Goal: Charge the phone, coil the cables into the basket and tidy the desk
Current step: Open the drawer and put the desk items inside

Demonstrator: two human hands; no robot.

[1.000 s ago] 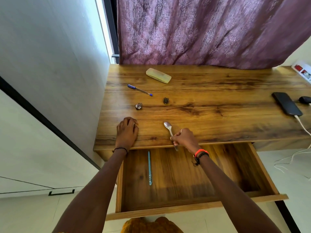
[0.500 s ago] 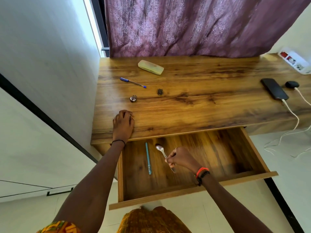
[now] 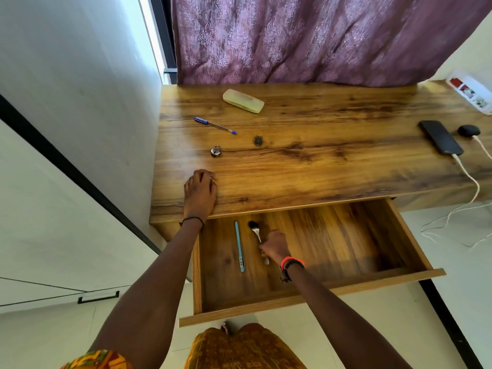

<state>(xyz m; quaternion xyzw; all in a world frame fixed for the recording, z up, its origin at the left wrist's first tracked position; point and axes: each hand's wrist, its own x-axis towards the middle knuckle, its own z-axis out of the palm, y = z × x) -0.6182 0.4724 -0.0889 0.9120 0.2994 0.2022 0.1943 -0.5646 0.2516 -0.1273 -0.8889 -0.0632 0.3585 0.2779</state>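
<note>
Head view, the only one we have. Right hand (image 3: 274, 246) is down in the open drawer (image 3: 319, 296), fingers curled round the handle of the spoon (image 3: 254, 227); the bowl points toward the back, just beside a long blue thing (image 3: 239, 246) lying on the drawer floor. Left hand (image 3: 200, 191) rests on the tabletop (image 3: 332, 169) at the front edge, fingers together and holding nothing.

The phone (image 3: 440, 137) sits far right on the tabletop with the white cable (image 3: 470, 179) plugged in. The cable drops over the edge and loops onto the floor.

Risks as we see them:
- Letting go from a height: the spoon clatters onto the blue thing.
- Shutting the drawer hard: loose contents slide.
- That floor loop is near the drawer's right side, so a foot snag could drag the phone off.
- The pen (image 3: 215, 125) could roll if the tabletop gets bumped.
- No basket in frame.
</note>
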